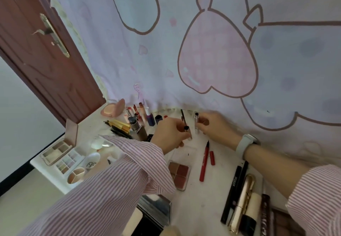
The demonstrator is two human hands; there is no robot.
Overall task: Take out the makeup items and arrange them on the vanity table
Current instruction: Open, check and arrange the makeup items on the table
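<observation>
Up close, left hand (170, 134) curled round a thin wand (183, 118) with its dark tip pointing up toward the curtain (212, 51). Right hand (215, 127) pinching a small clear tube (196, 123), held upright just beside the wand, near the back edge of the counter (199, 195). Both sleeves striped pink and white; pale watch (244, 143) on the right wrist. Below the hands, a red liner pen (203, 163) with its red cap (212, 158) lying beside it, and a square palette of brownish shades (180, 174) to their left. Toward the right front corner, a black pencil (232, 189), a gold tube (243, 200) and other dark sticks side by side. Along the back left, lipsticks and small bottles (140, 114) standing in a cluster, with a pink compact (115, 110) open at the back left corner. At the left edge, open eyeshadow palettes (62, 154) and a white puff case (92, 160).
</observation>
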